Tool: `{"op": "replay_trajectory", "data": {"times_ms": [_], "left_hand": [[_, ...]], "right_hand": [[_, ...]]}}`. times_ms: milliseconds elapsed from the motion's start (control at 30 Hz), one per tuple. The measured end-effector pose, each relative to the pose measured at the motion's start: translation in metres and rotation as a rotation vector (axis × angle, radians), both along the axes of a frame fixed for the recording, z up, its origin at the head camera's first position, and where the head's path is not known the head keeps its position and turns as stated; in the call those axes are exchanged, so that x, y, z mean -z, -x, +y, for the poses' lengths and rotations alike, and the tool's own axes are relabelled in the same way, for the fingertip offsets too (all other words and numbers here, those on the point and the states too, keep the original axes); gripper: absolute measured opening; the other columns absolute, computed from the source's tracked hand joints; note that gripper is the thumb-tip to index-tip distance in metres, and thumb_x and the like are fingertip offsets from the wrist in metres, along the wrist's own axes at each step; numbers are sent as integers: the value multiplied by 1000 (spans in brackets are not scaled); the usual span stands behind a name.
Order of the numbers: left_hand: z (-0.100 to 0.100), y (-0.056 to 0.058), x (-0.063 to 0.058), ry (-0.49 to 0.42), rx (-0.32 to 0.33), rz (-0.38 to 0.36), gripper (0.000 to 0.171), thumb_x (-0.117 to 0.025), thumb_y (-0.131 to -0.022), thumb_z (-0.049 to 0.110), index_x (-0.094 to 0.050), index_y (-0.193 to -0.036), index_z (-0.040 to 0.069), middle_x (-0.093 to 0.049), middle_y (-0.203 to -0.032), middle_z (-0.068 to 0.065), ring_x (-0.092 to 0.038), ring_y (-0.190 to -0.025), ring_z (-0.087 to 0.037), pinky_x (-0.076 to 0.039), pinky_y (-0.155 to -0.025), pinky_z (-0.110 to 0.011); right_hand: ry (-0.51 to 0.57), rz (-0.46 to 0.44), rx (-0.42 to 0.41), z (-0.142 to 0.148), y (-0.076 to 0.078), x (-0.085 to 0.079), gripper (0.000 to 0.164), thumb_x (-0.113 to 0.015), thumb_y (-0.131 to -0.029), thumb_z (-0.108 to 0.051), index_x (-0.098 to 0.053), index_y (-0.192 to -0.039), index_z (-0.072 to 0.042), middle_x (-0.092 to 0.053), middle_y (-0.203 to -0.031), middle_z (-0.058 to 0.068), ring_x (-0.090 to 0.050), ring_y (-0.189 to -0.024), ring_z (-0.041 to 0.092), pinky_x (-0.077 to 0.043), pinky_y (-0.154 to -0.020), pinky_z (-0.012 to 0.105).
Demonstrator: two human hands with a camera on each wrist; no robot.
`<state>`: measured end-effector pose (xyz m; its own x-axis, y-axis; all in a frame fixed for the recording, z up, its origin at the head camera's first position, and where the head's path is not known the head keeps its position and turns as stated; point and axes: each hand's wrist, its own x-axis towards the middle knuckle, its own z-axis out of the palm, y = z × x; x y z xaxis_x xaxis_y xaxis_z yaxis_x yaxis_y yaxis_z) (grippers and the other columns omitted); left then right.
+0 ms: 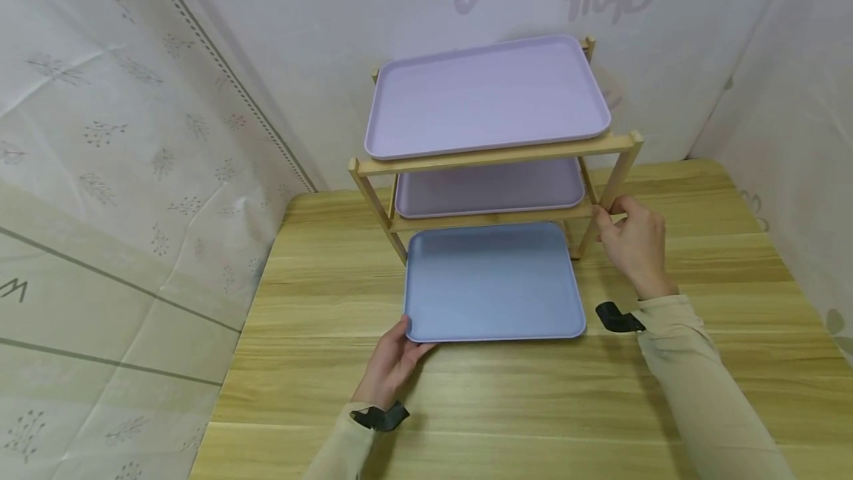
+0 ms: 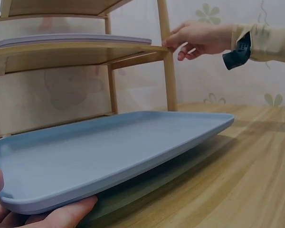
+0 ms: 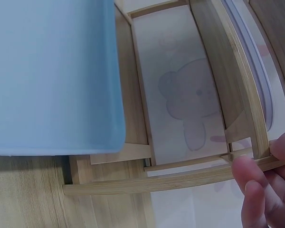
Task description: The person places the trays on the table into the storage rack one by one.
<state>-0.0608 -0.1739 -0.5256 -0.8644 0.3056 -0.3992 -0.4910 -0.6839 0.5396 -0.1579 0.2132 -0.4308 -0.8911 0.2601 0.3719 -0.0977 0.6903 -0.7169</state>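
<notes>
A blue rectangular tray (image 1: pixel 493 284) lies in front of the bottom level of a wooden three-tier rack (image 1: pixel 493 158), its back edge at the rack. My left hand (image 1: pixel 393 361) holds the tray's near left corner, thumb at the rim and fingers beneath. In the left wrist view the tray's near edge is raised off the table, with a shadow below. My right hand (image 1: pixel 633 239) pinches the rack's front right post (image 3: pixel 180 182) at the middle shelf's height. The tray's far edge is partly hidden under that shelf.
One lilac tray (image 1: pixel 489 98) rests on the rack's top level, another lilac tray (image 1: pixel 493 187) on the middle shelf. The rack stands at the back of a wood-grain table (image 1: pixel 506 406). Patterned cloth (image 1: pixel 133 132) hangs at the left, back and right.
</notes>
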Motion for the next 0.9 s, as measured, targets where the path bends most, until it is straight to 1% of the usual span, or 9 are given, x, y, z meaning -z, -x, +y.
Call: {"op": "replay_trajectory", "data": {"times_ms": [67,200,267,333,433,633,767,900], "left_hand": [[2,2,0,-6,-15,-8,51,-24,-108,20,-7,-155,9,-41,-139,-8,-43,-130,-21,-17,-117,-55],[5,6,1,-16,-37,-17,52,-25,-108,19,-5,-155,8,-24,-150,-14,-21,-143,-28,-15,-118,-55],[6,8,1,-18,-44,-18,53,-25,-108,19,-4,-155,8,-18,-154,-15,-14,-146,-29,-14,-118,-55],[7,10,1,-23,-48,-14,54,-25,-107,19,-2,-155,8,-12,-156,-17,-9,-148,-30,-13,-118,-55],[9,13,1,-35,-58,-15,54,-24,-108,18,-1,-155,7,-9,-158,-17,-8,-148,-31,-12,-119,-55],[11,20,4,-65,-85,-34,52,-24,-108,18,-4,-154,8,-11,-158,-16,-10,-148,-29,-11,-119,-52],[12,26,4,-67,-75,-15,52,-23,-108,17,-4,-155,9,-7,-160,-16,-9,-149,-30,-14,-118,-52],[14,32,3,-67,-74,-11,51,-21,-108,17,-4,-155,9,-8,-160,-16,-11,-149,-30,-16,-118,-51]], "right_hand": [[3,-4,0,0,0,0,26,-60,-93,-22,-64,-87,3,-70,-66,21,-39,-43,-24,-32,-38,18],[6,3,-1,0,0,-1,25,-61,-92,-21,-65,-87,3,-70,-66,21,-39,-43,-25,-32,-37,18],[6,9,-3,0,-1,-1,25,-61,-92,-21,-65,-87,3,-69,-65,21,-39,-43,-24,-32,-37,18],[8,13,-6,0,-1,-1,25,-61,-92,-20,-65,-87,3,-69,-65,21,-39,-43,-24,-32,-36,18],[14,17,-13,-1,-1,-1,25,-61,-92,-20,-65,-87,4,-69,-65,22,-40,-42,-23,-32,-35,19],[16,5,-23,0,-1,0,26,-61,-93,-22,-67,-90,3,-69,-66,20,-40,-43,-23,-32,-35,19],[17,-6,-25,0,-1,-1,27,-61,-94,-23,-67,-92,3,-70,-67,21,-41,-43,-22,-33,-35,18],[20,-4,-24,0,-1,-1,28,-61,-94,-23,-67,-91,3,-70,-67,21,-42,-43,-22,-33,-35,18]]}}
